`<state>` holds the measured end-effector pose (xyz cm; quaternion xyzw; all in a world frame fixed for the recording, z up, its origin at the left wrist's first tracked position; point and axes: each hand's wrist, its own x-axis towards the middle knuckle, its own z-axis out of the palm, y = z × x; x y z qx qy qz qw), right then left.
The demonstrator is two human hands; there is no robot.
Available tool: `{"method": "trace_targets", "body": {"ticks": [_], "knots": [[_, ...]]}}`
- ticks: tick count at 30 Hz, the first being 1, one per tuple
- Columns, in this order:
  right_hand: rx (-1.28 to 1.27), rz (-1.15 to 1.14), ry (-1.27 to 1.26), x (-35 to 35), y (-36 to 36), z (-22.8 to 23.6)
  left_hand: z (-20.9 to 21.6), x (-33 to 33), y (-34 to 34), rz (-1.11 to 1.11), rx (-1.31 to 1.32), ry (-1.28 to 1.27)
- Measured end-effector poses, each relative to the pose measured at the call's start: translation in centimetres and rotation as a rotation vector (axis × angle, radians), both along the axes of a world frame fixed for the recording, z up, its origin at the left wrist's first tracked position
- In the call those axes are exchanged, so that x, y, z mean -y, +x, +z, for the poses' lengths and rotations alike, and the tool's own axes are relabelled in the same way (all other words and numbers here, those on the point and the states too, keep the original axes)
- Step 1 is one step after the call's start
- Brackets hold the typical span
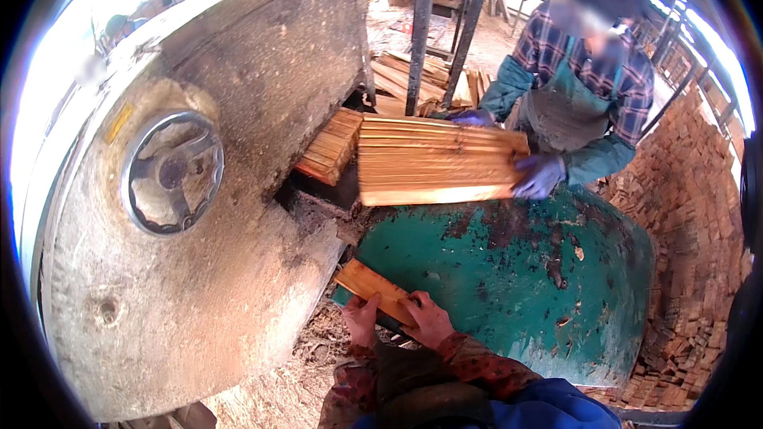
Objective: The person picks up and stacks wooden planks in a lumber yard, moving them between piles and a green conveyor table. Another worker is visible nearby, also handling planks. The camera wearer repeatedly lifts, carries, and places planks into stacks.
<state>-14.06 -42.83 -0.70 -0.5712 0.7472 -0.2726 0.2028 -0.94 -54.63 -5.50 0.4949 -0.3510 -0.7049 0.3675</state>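
Close to my body, my left hand point(362, 321) and my right hand point(430, 320) both grip a short wooden board point(372, 287). The fingers of each hand are closed on its near side, and the board slants from upper left to lower right. Beyond it, a co-worker's purple-gloved hands point(540, 175) hold a wide wooden block or stack of thin boards point(441, 160), deeply lined along its length. A smaller lined wood block point(331, 145) sits left of that, against the machine.
A large, worn machine housing point(270, 56) with a metal handwheel point(173, 172) fills the left. A scuffed green cover point(509, 270) stands right of my hands. Stacked wood pieces point(683, 238) line the far right. Loose boards point(421, 79) lie behind metal posts point(420, 44).
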Motion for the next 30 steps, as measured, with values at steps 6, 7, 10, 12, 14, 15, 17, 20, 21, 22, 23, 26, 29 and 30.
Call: {"method": "trace_targets", "body": {"ticks": [6,7,10,12,14,15,17,20,21,22,23,26,29,30], "knots": [[-0.008,0.063,0.032,0.1,-0.2,0.2,-1.5,0.2,0.2,0.024,-0.027,0.007],[-0.006,0.078,0.044,0.1,-0.4,0.2,-1.2,0.2,0.1,0.01,-0.013,0.016],[0.018,0.107,0.13,0.3,-1.0,0.6,-0.5,0.3,0.2,-0.017,-0.006,0.041],[0.039,0.124,0.155,0.4,-1.5,0.6,-0.1,0.2,0.2,-0.011,-0.046,0.054],[0.061,0.132,0.133,0.4,-2.0,0.1,0.6,0.3,0.0,-0.004,-0.064,0.046],[0.08,0.128,0.129,0.4,-2.3,0.0,0.8,0.3,-0.1,-0.001,-0.073,0.042],[0.116,0.116,0.121,0.5,-2.8,-0.1,0.2,0.3,-0.2,-0.016,-0.055,0.053],[0.116,0.11,0.164,1.2,-2.6,1.1,-0.5,0.3,0.2,-0.013,-0.069,0.052],[0.102,0.113,0.174,1.3,-2.6,1.1,-0.5,0.4,0.1,-0.017,-0.084,0.049],[0.088,0.116,0.183,1.4,-2.6,1.0,-0.5,0.4,0.1,-0.02,-0.061,0.051],[0.074,0.119,0.193,1.6,-2.6,1.0,-0.4,0.4,0.1,-0.022,-0.038,0.053],[0.059,0.122,0.206,1.9,-2.6,0.4,-0.2,0.3,-0.1,-0.009,-0.033,0.039],[0.074,0.102,0.184,1.8,-2.7,-0.4,-0.1,0.3,-0.1,-0.008,-0.029,0.024],[0.057,0.107,0.169,1.8,-2.7,-0.4,-0.1,0.3,-0.1,-0.013,-0.023,0.021]]}}
